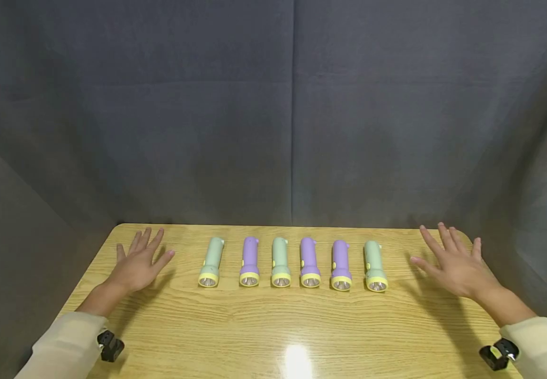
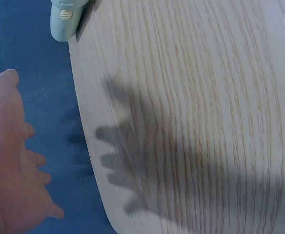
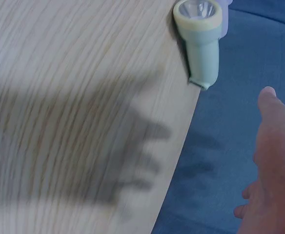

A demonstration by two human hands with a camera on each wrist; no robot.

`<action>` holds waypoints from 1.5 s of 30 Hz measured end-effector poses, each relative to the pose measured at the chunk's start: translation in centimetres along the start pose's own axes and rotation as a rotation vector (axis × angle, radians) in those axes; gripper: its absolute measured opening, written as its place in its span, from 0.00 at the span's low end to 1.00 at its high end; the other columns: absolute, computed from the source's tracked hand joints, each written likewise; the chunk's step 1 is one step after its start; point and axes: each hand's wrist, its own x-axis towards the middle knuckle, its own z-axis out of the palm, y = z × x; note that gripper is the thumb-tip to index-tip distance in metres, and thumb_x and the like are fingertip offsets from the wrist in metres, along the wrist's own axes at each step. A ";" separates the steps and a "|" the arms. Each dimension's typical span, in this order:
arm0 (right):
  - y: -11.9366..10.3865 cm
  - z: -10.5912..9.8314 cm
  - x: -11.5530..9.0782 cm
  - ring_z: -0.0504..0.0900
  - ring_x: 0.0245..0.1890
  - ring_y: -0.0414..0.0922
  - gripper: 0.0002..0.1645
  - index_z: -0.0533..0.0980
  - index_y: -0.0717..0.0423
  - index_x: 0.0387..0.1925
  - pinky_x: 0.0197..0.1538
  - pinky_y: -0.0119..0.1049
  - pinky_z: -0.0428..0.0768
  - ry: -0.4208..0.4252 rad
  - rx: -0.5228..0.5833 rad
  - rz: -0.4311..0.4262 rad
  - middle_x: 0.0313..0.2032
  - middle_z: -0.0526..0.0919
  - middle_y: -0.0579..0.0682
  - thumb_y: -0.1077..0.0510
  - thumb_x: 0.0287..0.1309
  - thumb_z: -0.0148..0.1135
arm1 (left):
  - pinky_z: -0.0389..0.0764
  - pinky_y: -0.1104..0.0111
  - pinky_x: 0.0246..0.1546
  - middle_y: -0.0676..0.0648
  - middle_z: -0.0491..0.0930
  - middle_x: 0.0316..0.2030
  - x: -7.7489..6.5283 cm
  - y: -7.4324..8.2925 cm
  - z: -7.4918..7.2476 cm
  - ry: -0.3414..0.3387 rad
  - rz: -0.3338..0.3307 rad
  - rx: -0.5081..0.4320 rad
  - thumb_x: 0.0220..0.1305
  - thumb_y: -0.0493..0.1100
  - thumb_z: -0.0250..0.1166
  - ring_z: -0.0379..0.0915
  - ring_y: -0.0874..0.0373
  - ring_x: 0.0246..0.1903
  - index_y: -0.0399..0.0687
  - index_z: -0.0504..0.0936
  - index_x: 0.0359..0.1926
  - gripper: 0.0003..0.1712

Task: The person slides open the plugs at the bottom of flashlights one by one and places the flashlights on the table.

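Observation:
Several flashlights lie in a row across the wooden table, lens ends toward me. From the left they run green (image 1: 212,261), purple (image 1: 250,260), green (image 1: 280,260), purple (image 1: 309,260), purple (image 1: 341,264) and green (image 1: 374,265), each with a yellow lens ring. My left hand (image 1: 138,265) hovers left of the row, fingers spread, holding nothing. To the right of the row, my right hand (image 1: 460,268) is likewise spread and holds nothing. The left wrist view catches part of the leftmost green flashlight (image 2: 64,22); the right wrist view has the rightmost green flashlight (image 3: 201,46).
The wooden table (image 1: 235,331) has rounded far corners. A dark grey curtain (image 1: 198,131) hangs behind its far edge and along both sides. Light glares off the tabletop near the front. Each sleeve carries a small black wrist camera (image 1: 110,346).

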 end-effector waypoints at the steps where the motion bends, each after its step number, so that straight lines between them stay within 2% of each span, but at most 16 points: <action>1: -0.3 -0.1 0.0 0.34 0.75 0.74 0.52 0.36 0.49 0.82 0.62 0.81 0.23 0.002 0.007 -0.006 0.76 0.35 0.75 0.31 0.74 0.46 | 0.28 0.23 0.63 0.24 0.39 0.76 0.0 0.1 0.0 -0.003 0.006 -0.009 0.78 0.68 0.43 0.31 0.26 0.75 0.37 0.46 0.80 0.48; 11: -4.4 -0.4 0.5 0.41 0.75 0.73 0.50 0.43 0.54 0.82 0.65 0.81 0.33 0.047 0.086 -0.085 0.76 0.43 0.74 0.35 0.74 0.51 | 0.37 0.25 0.66 0.23 0.42 0.76 -0.6 1.4 0.3 0.001 0.066 -0.132 0.79 0.64 0.45 0.36 0.24 0.74 0.34 0.46 0.80 0.46; 18: -8.3 -0.5 1.2 0.45 0.75 0.72 0.49 0.47 0.58 0.81 0.70 0.74 0.45 0.049 0.169 -0.159 0.76 0.47 0.73 0.39 0.74 0.55 | 0.49 0.29 0.68 0.26 0.42 0.77 -0.8 2.7 0.9 -0.034 0.110 -0.344 0.81 0.59 0.48 0.37 0.26 0.75 0.34 0.44 0.80 0.44; 24: -12.2 -0.1 2.3 0.51 0.75 0.70 0.45 0.52 0.62 0.79 0.70 0.71 0.55 0.078 0.252 -0.229 0.75 0.53 0.71 0.44 0.74 0.58 | 0.60 0.33 0.66 0.26 0.46 0.76 -0.6 3.6 1.1 -0.051 0.112 -0.476 0.81 0.53 0.50 0.48 0.26 0.72 0.32 0.46 0.79 0.41; 29: -15.1 0.6 3.5 0.54 0.74 0.68 0.43 0.53 0.62 0.78 0.71 0.69 0.58 0.096 0.352 -0.276 0.76 0.55 0.68 0.48 0.75 0.57 | 0.73 0.42 0.62 0.25 0.51 0.74 -0.2 3.9 1.3 -0.109 0.069 -0.642 0.81 0.53 0.51 0.58 0.27 0.69 0.31 0.45 0.79 0.42; 33: -17.4 1.2 4.3 0.56 0.75 0.65 0.41 0.53 0.62 0.78 0.71 0.66 0.60 0.099 0.455 -0.285 0.76 0.57 0.65 0.48 0.76 0.56 | 0.77 0.49 0.61 0.25 0.54 0.72 0.3 4.3 1.5 -0.161 0.011 -0.784 0.80 0.53 0.53 0.61 0.29 0.68 0.31 0.45 0.78 0.43; 34: -18.0 1.3 4.4 0.64 0.71 0.64 0.41 0.54 0.62 0.78 0.69 0.64 0.66 0.101 0.480 -0.286 0.75 0.58 0.64 0.48 0.76 0.55 | 0.77 0.49 0.61 0.25 0.55 0.71 0.5 4.4 1.5 -0.170 -0.001 -0.811 0.80 0.52 0.53 0.62 0.29 0.67 0.31 0.45 0.78 0.43; 37: -20.1 1.7 5.0 0.70 0.67 0.62 0.39 0.55 0.61 0.78 0.66 0.60 0.71 0.100 0.559 -0.285 0.74 0.62 0.63 0.48 0.76 0.55 | 0.77 0.48 0.62 0.25 0.58 0.69 0.8 4.5 1.7 -0.188 -0.022 -0.863 0.81 0.50 0.52 0.61 0.29 0.67 0.29 0.45 0.78 0.41; 40: -22.3 2.2 5.6 0.72 0.65 0.61 0.38 0.56 0.61 0.77 0.64 0.58 0.74 0.079 0.666 -0.297 0.73 0.64 0.64 0.50 0.76 0.56 | 0.76 0.47 0.62 0.23 0.60 0.67 1.2 4.6 2.1 -0.188 -0.037 -0.873 0.81 0.48 0.51 0.61 0.28 0.67 0.27 0.46 0.77 0.40; 41: -23.0 2.6 5.7 0.67 0.70 0.61 0.38 0.56 0.62 0.77 0.67 0.59 0.71 0.070 0.702 -0.302 0.73 0.64 0.64 0.51 0.76 0.56 | 0.76 0.46 0.62 0.23 0.60 0.67 1.2 4.6 2.2 -0.187 -0.040 -0.872 0.81 0.48 0.51 0.61 0.28 0.67 0.26 0.46 0.77 0.40; 45: -25.4 3.5 5.9 0.67 0.70 0.60 0.36 0.58 0.65 0.76 0.67 0.58 0.71 0.046 0.816 -0.309 0.72 0.64 0.64 0.53 0.76 0.56 | 0.75 0.46 0.62 0.23 0.60 0.69 1.5 4.9 2.5 -0.190 -0.074 -0.878 0.80 0.48 0.52 0.61 0.29 0.68 0.27 0.47 0.77 0.40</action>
